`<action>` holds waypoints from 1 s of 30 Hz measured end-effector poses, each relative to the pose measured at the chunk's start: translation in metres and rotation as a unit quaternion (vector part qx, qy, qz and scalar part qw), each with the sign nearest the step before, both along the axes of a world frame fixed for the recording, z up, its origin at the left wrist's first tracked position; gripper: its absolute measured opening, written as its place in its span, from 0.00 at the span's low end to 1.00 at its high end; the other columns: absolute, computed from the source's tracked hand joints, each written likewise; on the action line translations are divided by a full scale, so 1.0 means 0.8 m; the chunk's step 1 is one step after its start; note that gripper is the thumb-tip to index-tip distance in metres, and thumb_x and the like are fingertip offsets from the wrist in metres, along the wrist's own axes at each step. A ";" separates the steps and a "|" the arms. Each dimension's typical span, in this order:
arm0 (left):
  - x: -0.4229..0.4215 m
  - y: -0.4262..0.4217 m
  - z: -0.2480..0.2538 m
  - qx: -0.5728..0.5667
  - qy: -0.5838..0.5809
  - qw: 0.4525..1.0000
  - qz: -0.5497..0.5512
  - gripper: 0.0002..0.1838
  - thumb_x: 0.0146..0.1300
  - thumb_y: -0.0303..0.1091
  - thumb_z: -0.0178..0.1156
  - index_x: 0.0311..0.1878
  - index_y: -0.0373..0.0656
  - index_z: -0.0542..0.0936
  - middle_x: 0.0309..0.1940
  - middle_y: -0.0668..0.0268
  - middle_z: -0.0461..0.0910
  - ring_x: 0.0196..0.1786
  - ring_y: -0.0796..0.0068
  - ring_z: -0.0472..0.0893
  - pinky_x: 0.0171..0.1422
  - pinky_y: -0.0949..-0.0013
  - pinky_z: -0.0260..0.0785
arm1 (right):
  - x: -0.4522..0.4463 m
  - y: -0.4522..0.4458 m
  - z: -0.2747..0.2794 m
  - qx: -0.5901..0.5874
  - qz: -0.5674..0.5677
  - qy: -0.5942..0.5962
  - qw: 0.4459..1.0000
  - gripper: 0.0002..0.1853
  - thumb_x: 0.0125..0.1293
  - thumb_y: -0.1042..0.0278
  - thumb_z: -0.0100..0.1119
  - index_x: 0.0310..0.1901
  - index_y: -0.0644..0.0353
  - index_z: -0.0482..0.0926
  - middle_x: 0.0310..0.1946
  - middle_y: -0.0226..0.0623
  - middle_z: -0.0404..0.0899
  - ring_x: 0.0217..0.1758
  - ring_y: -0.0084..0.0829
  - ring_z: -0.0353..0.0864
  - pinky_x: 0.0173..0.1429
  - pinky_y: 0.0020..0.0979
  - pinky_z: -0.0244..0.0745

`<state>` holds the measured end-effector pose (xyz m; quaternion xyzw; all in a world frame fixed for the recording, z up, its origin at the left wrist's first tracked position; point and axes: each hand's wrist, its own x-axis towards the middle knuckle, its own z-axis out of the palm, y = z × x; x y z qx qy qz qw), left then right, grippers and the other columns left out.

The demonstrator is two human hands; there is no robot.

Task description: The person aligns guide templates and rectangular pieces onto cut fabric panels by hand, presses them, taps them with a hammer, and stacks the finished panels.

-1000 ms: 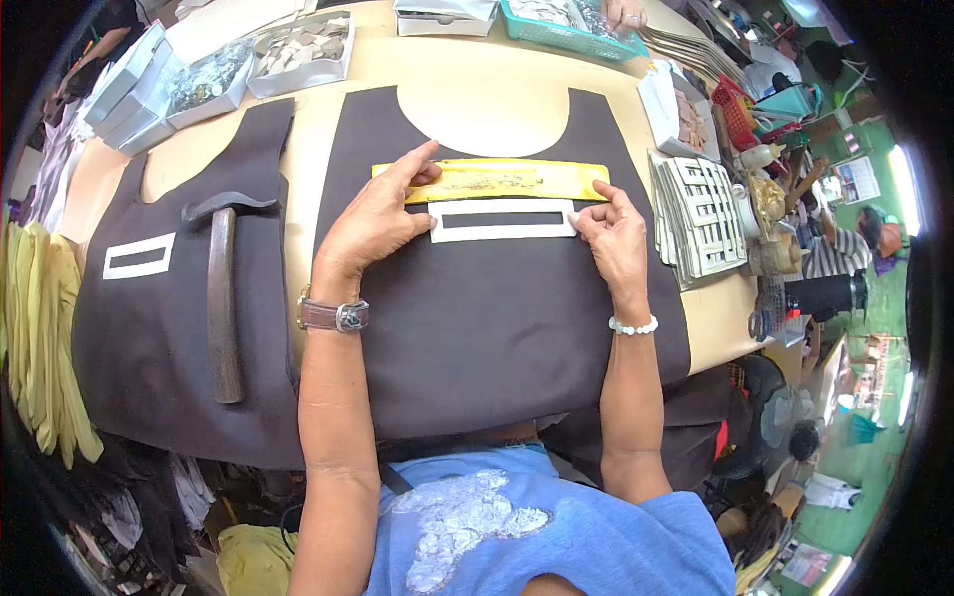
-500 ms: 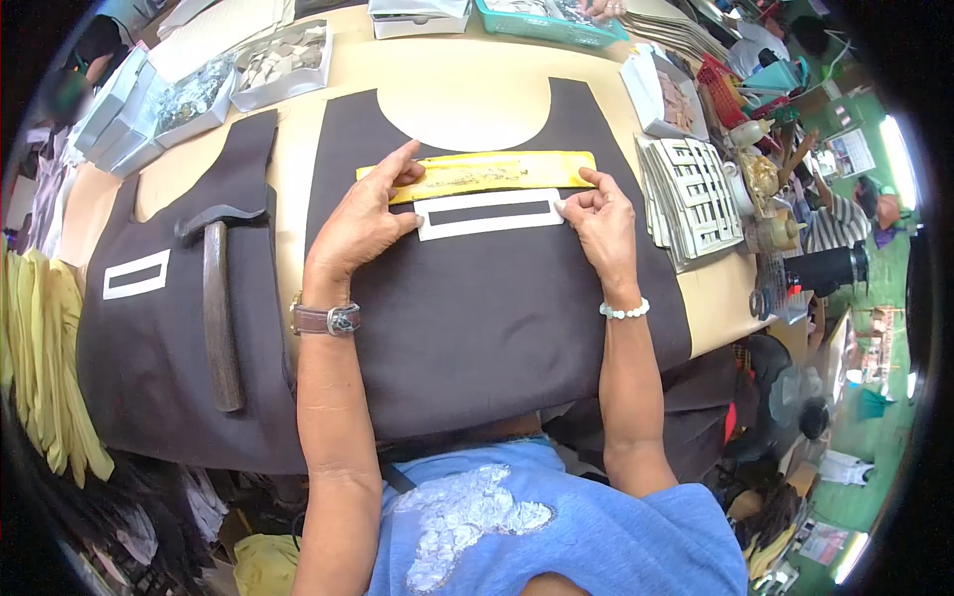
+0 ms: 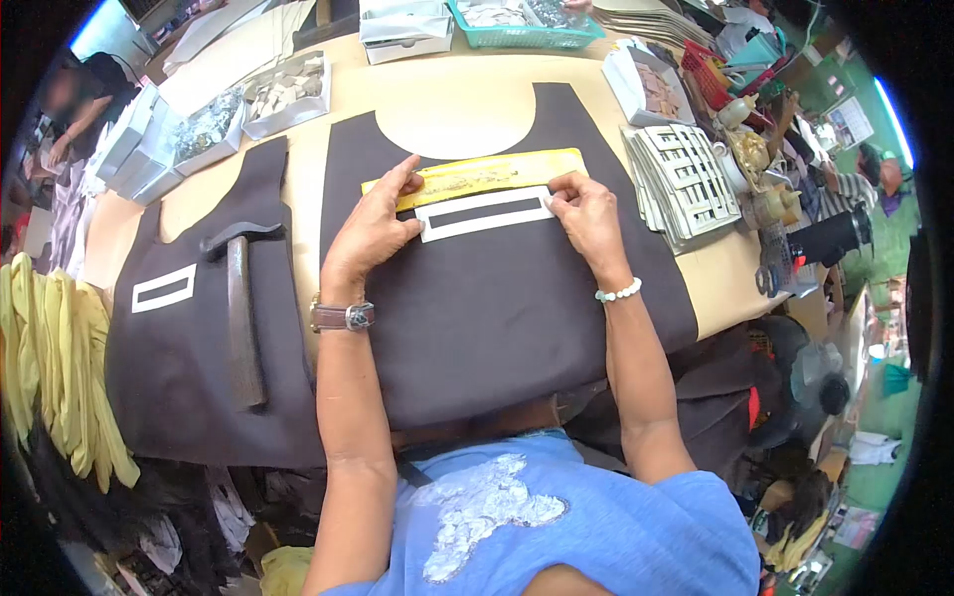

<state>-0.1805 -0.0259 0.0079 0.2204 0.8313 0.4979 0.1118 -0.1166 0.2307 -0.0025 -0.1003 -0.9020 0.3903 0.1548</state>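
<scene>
A white rectangular frame with a slot-like window lies on a dark cloth piece with a scooped neckline. Just above it is a worn yellow strip, almost parallel to the frame. My left hand has its thumb pressed on the frame's left end, and its forefinger reaches over the strip's left end. At the frame's right end, my right hand is closed, thumb and forefinger together at the corner. On the left, a hammer rests on a second dark piece bearing a similar white frame.
Boxes of small pieces and a teal basket line the table's far side. Right of the cloth are stacked white cut-out frames and scissors. Yellow cloth hangs at left. A person is at upper left.
The view has shifted, moving the left cloth and hammer rightward in it. My right forefinger has come down from the yellow strip's end toward the white frame's corner. My left hand keeps its place.
</scene>
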 end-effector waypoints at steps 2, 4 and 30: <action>-0.001 0.002 -0.013 -0.019 0.039 0.999 -0.007 0.37 0.49 0.18 0.60 0.66 0.41 0.63 0.56 0.55 0.74 0.63 0.65 0.71 0.70 0.66 0.59 | 0.003 -0.003 -0.001 0.122 0.022 0.014 0.992 0.10 0.57 0.74 0.55 0.40 0.68 0.78 0.30 0.45 0.81 0.35 0.38 0.82 0.41 0.36 0.76; 0.013 0.011 -0.006 -0.042 0.077 0.996 0.036 0.24 0.50 0.20 0.59 0.54 0.40 0.75 0.53 0.55 0.76 0.60 0.63 0.73 0.65 0.65 0.64 | 0.012 -0.020 0.007 0.257 0.022 0.039 0.965 0.08 0.59 0.72 0.52 0.34 0.66 0.79 0.33 0.46 0.79 0.39 0.43 0.81 0.44 0.41 0.76; 0.086 0.012 -0.010 -0.347 0.332 0.876 0.048 0.23 0.57 0.22 0.49 0.57 0.48 0.75 0.58 0.66 0.73 0.62 0.61 0.68 0.69 0.29 0.37 | 0.009 -0.105 -0.019 0.264 0.182 0.096 0.942 0.27 0.63 0.77 0.42 0.64 0.71 0.58 0.48 0.50 0.78 0.49 0.44 0.80 0.62 0.47 0.66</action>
